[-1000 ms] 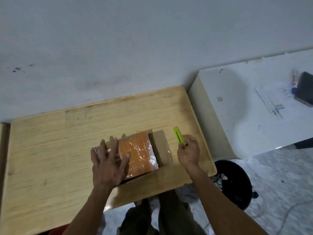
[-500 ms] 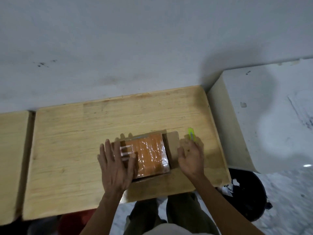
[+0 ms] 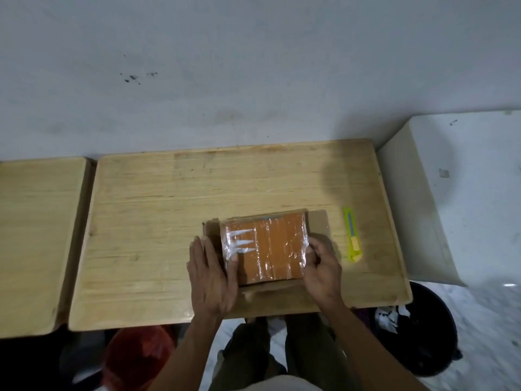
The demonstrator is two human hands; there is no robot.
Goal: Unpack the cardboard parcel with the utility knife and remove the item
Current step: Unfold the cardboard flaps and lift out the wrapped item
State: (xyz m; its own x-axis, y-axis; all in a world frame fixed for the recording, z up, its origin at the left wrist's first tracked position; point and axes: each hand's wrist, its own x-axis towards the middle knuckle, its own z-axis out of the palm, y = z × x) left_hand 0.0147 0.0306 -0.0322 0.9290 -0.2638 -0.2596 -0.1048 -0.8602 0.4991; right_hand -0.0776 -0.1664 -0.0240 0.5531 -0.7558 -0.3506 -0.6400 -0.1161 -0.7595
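Observation:
An opened cardboard parcel (image 3: 320,225) lies flat on the wooden table (image 3: 169,215), its flaps spread out. Inside it sits an orange item wrapped in clear plastic (image 3: 270,246). My left hand (image 3: 211,272) rests on the parcel's left side, thumb on the wrapped item. My right hand (image 3: 321,266) grips the item's right near edge with curled fingers. The yellow-green utility knife (image 3: 351,238) lies by itself on the table, just right of the parcel, no hand on it.
A second wooden table (image 3: 33,235) stands to the left with a narrow gap between. A white cabinet (image 3: 465,193) is at the right. A black bin (image 3: 417,328) with scraps sits under the table's right corner, a red bag (image 3: 138,356) below left.
My right hand put the knife down on the table and moved left onto the orange item. My left hand slid to the parcel's left side. The view shifted left.

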